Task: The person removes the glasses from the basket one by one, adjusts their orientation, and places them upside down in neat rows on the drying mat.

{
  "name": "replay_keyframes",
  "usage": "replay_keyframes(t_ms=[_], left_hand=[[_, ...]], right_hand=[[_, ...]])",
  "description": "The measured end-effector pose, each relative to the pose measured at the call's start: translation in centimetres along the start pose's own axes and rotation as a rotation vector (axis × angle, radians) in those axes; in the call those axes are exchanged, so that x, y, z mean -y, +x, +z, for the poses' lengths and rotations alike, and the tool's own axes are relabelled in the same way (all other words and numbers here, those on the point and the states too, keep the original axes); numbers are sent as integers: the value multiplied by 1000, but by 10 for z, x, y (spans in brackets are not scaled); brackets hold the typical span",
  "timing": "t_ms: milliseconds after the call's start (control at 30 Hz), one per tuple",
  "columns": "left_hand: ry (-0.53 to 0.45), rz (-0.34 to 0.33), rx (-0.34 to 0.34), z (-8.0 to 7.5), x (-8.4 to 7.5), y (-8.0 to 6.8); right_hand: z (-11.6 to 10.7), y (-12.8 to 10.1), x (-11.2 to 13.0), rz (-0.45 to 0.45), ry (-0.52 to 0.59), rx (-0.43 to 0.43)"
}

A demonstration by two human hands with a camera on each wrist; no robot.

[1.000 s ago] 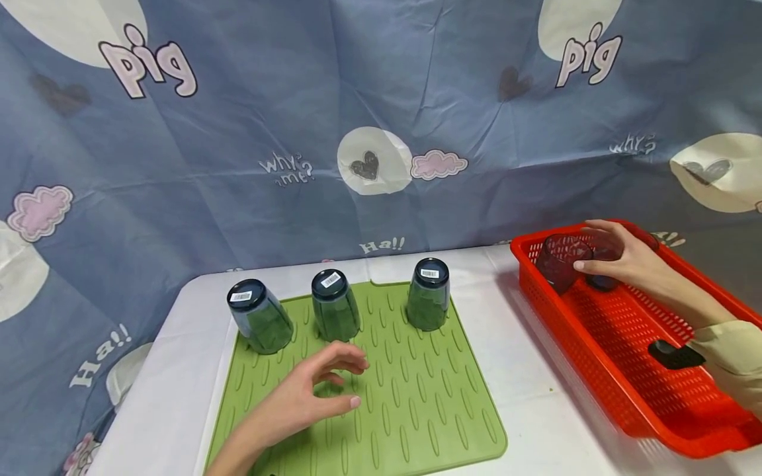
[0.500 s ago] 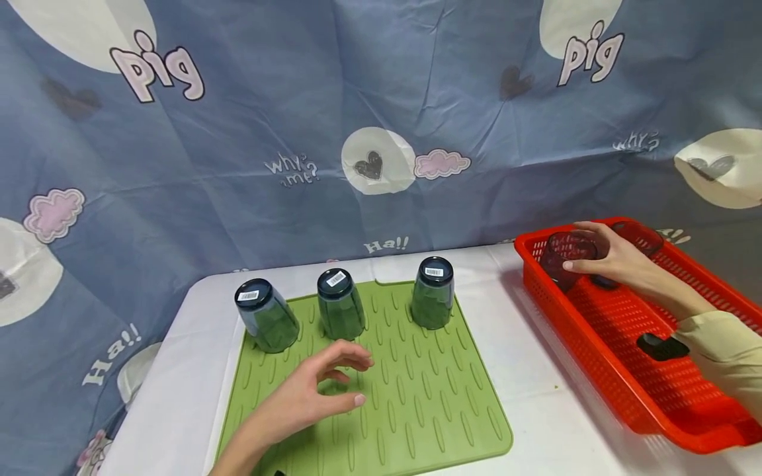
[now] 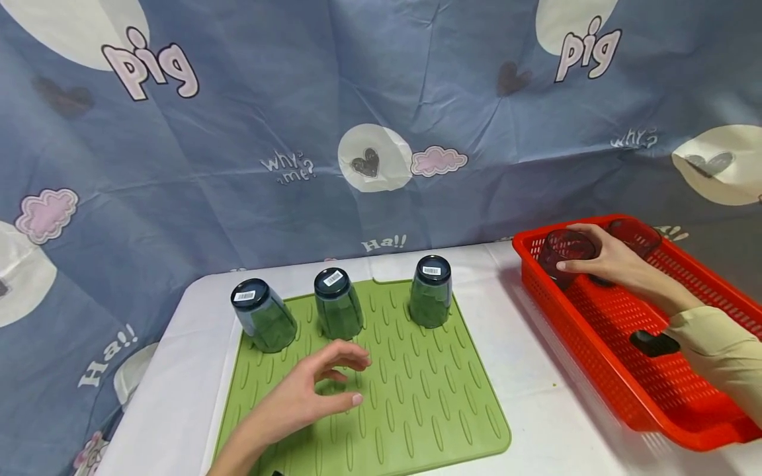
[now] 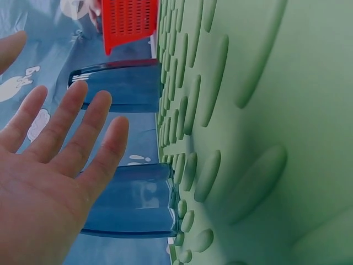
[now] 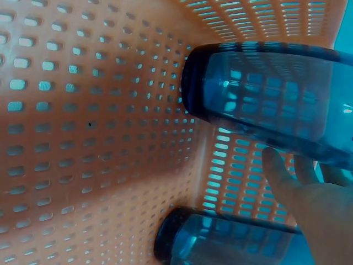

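Three dark blue tumblers stand upside down along the far edge of a green ribbed mat [image 3: 428,410]: left [image 3: 262,322], middle [image 3: 338,305], right [image 3: 430,295]. My left hand [image 3: 348,380] hovers over the mat just in front of the middle tumbler, fingers spread and relaxed, holding nothing. In the left wrist view the left hand [image 4: 66,127] is near two of the tumblers [image 4: 132,201]. My right hand [image 3: 580,254] reaches into the red basket [image 3: 601,370] and grips a tumbler [image 3: 556,252] at its far end. The right wrist view shows that tumbler [image 5: 265,94] against my fingers [image 5: 287,182].
A second tumbler [image 3: 634,235] lies at the basket's far corner behind my right hand, also visible as a tumbler [image 5: 220,245] in the right wrist view. White tabletop [image 3: 536,396] lies between mat and basket. A blue printed cloth [image 3: 381,99] hangs behind.
My right hand has raised the gripped tumbler slightly within the basket. The left hand stays hovering over the mat.
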State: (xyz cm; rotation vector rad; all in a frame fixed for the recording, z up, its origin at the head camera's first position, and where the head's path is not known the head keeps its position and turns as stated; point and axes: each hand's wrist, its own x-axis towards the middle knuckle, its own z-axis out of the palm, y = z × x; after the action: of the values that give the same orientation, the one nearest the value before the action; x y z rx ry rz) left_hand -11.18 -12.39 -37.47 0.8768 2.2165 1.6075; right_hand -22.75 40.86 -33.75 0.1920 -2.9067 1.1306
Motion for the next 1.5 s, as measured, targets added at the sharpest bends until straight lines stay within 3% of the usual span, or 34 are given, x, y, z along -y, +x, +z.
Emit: replay_keyframes(t_ms=[467,667,1500], left_hand=[[-36,10,49,-3,-1,-1],[-15,11,19,-5,-2,-7],[22,-33,-20,-16,-3,-14]], right_hand=[[0,4,3,15,-36,-12],[0,5,8,38,-50,19],[2,4,15,62,-97,-25]])
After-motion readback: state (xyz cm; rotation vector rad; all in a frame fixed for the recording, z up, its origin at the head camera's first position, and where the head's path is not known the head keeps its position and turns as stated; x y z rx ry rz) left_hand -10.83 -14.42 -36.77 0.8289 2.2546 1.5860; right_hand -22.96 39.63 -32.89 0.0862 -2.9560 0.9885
